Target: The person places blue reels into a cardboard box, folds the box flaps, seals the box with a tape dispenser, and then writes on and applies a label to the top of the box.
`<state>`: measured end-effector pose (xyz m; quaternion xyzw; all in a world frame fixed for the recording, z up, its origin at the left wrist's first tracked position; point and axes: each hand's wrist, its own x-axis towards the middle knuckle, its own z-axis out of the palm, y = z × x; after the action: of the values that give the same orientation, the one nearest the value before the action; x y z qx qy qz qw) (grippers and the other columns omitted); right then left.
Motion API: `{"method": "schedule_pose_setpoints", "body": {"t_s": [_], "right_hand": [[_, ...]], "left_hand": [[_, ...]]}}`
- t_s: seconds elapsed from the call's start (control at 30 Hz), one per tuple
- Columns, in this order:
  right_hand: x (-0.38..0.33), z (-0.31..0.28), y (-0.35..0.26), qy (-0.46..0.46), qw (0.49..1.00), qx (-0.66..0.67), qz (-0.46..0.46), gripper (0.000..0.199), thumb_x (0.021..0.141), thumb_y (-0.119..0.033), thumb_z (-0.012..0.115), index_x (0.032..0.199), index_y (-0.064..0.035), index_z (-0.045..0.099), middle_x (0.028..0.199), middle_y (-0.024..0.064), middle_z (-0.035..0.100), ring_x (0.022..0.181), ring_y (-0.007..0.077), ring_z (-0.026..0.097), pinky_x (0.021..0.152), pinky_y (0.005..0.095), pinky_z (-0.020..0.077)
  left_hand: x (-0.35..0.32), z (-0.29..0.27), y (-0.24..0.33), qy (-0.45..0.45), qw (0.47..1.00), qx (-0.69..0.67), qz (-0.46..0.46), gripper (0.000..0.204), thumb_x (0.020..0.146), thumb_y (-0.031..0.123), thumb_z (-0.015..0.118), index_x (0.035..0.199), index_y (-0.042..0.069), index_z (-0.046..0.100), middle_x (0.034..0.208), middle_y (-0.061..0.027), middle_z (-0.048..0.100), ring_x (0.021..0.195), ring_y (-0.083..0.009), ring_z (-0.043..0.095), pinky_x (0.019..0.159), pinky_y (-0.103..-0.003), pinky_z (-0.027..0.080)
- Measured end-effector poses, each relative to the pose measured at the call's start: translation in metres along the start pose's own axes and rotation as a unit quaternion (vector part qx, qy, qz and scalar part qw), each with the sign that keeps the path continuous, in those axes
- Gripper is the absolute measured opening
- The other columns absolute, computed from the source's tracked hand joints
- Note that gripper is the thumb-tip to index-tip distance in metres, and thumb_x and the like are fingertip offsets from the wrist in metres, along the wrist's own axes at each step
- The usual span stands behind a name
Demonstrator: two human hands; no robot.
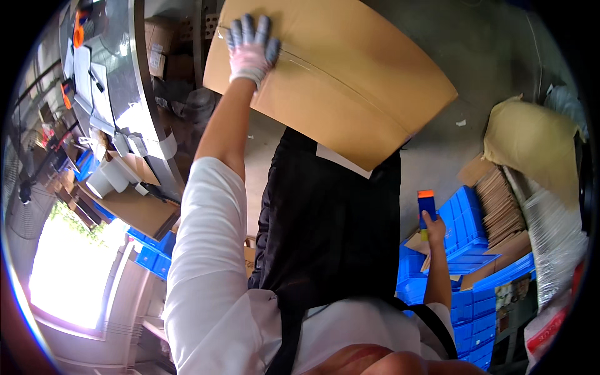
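Note:
My left hand (250,55), in a white glove with grey fingertips, lies flat on a large brown cardboard box (356,69), near its left edge. Its fingers are spread and hold nothing. A thin seam runs across the face of the box, which is in front of my legs. Out to the right and lower down, my bare right hand (435,229) is closed around a blue handheld tool with an orange end (426,203). Its exact kind is not clear. This hand is apart from the box, beside blue plastic crates (462,219).
On the left stands a metal table (134,81) with papers and white rolls (109,175). Flattened cardboard sheets (502,209) are stacked at the right, next to a tan-covered bundle (531,140) and plastic-wrapped goods (553,237). More blue crates (152,259) sit at lower left.

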<state>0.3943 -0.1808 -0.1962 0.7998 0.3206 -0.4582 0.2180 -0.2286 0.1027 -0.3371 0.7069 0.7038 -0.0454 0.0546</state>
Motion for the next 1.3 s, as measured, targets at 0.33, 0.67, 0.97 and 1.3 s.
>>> {"method": "schedule_pose_setpoints", "body": {"t_s": [0.33, 0.67, 0.97, 1.3], "right_hand": [[-0.147, 0.014, -0.325, -0.072, 0.949, 0.023, -0.306, 0.043, 0.078, -0.029, 0.072, 0.107, 0.0009, 0.060, 0.091, 0.0159, 0.068, 0.081, 0.0302, 0.066, 0.075, 0.0393, 0.0511], [-0.156, 0.145, -0.764, 0.183, 0.470, -0.324, -0.801, 0.046, 0.078, -0.025, 0.065, 0.115, -0.0024, 0.048, 0.088, 0.0190, 0.058, 0.084, 0.0367, 0.055, 0.073, 0.0477, 0.0454], [-0.183, 0.254, -0.780, 0.127, 0.408, -0.209, -0.880, 0.050, 0.082, -0.016, 0.061, 0.129, -0.0088, 0.048, 0.142, 0.0122, 0.043, 0.132, 0.0345, 0.038, 0.107, 0.0471, 0.0323], [-0.217, 0.369, -0.643, -0.107, 0.786, -0.057, -0.606, 0.084, 0.075, -0.013, 0.076, 0.141, -0.0038, 0.026, 0.130, 0.0215, 0.038, 0.125, 0.0350, 0.035, 0.105, 0.0440, 0.0293]], "left_hand": [[0.048, -0.009, -0.090, -0.161, 0.873, -0.287, -0.359, 0.050, 0.097, 0.047, 0.029, 0.125, 0.011, 0.050, 0.098, -0.0193, 0.068, 0.097, -0.0361, 0.062, 0.087, -0.044, 0.048], [-0.218, -0.099, -0.111, 0.150, 0.899, -0.245, -0.331, 0.047, 0.076, 0.010, 0.063, 0.121, 0.002, 0.053, 0.122, -0.0199, 0.054, 0.118, -0.0396, 0.048, 0.104, -0.048, 0.036], [-0.336, -0.064, -0.207, 0.224, 0.807, -0.117, -0.533, 0.054, 0.081, 0.016, 0.059, 0.132, 0.008, 0.046, 0.135, -0.0209, 0.045, 0.125, -0.0414, 0.041, 0.106, -0.050, 0.032], [-0.291, -0.068, -0.172, 0.045, 0.821, -0.163, -0.545, 0.058, 0.084, 0.041, 0.056, 0.139, 0.027, 0.043, 0.149, -0.0192, 0.030, 0.134, -0.0459, 0.027, 0.110, -0.060, 0.010]]}}
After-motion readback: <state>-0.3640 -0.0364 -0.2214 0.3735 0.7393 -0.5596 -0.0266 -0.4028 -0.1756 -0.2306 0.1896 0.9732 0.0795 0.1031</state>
